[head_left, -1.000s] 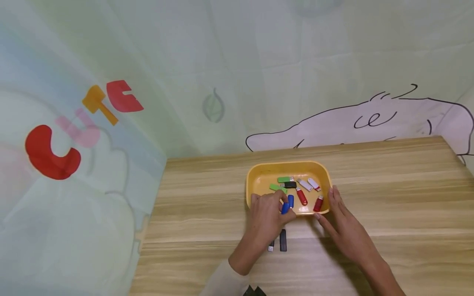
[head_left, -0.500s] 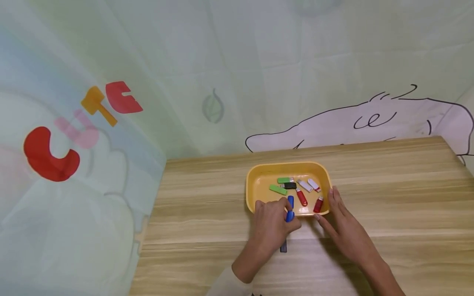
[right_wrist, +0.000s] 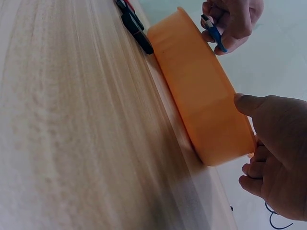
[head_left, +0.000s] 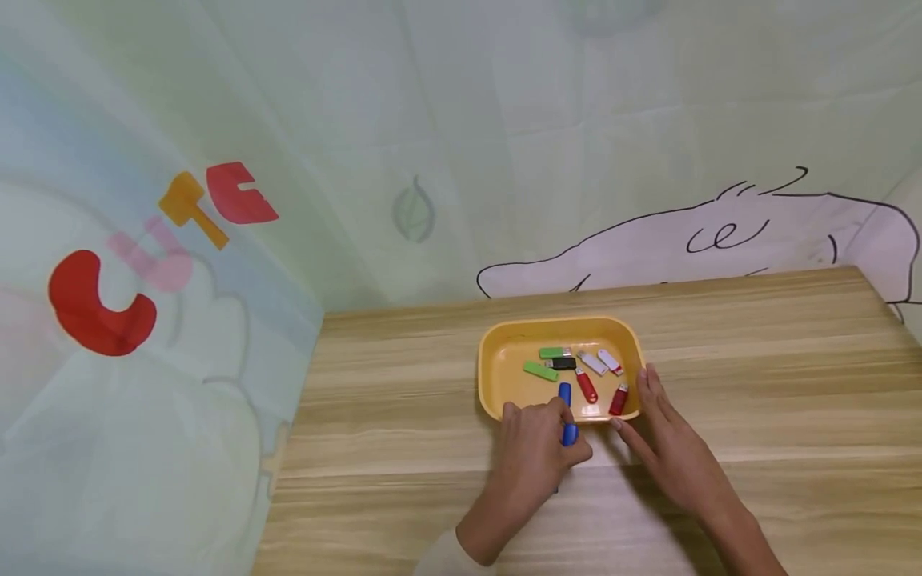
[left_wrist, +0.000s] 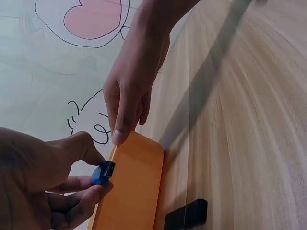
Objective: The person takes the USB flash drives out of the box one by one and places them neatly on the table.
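Note:
Between thumb and fingers my left hand pinches a blue USB stick, just over the front rim of a yellow plastic tray. The stick's metal plug shows in the left wrist view. My right hand grips the tray's front right corner, thumb at the front rim and fingers along the right side. Inside the tray lie a second blue USB stick, green sticks, a black stick, white sticks and red sticks.
On the wooden table in front of the tray lies a black USB stick, mostly hidden under my left hand in the head view. In the right wrist view a red object shows beside dark sticks. A printed cloth hangs behind the table.
My left hand has drawn the pinched blue USB stick from over the tray toward me and slightly right, now covering the black sticks on the table. My right hand stays at the tray corner.

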Available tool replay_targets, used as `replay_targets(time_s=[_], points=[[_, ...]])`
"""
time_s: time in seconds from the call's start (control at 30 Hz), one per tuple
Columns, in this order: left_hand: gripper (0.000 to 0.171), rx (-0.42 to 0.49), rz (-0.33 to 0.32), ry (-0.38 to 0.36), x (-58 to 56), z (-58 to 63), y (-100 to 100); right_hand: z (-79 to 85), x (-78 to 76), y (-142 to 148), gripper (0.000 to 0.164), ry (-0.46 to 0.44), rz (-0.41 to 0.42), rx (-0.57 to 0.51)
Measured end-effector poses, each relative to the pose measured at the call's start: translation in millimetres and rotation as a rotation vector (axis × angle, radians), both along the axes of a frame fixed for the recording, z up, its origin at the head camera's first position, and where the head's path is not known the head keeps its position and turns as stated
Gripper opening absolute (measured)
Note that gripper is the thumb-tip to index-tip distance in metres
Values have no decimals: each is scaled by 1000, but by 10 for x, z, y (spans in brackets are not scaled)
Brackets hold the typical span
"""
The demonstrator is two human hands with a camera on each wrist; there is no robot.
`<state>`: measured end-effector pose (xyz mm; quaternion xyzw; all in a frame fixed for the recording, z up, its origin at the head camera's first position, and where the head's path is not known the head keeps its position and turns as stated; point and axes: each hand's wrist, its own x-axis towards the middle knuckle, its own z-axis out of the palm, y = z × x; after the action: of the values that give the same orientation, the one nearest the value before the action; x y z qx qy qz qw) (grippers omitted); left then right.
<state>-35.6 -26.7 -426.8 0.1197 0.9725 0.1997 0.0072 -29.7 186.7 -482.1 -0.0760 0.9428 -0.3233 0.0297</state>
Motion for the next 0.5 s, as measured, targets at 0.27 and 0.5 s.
replay_targets(time_s=[0.27, 0.5], points=[[24, 1, -1, -34, 56, -9, 28, -9, 2, -6, 86, -5, 1, 2], [23, 10, -1, -41, 115, -3, 48, 10, 4, -10, 87, -21, -3, 14]])
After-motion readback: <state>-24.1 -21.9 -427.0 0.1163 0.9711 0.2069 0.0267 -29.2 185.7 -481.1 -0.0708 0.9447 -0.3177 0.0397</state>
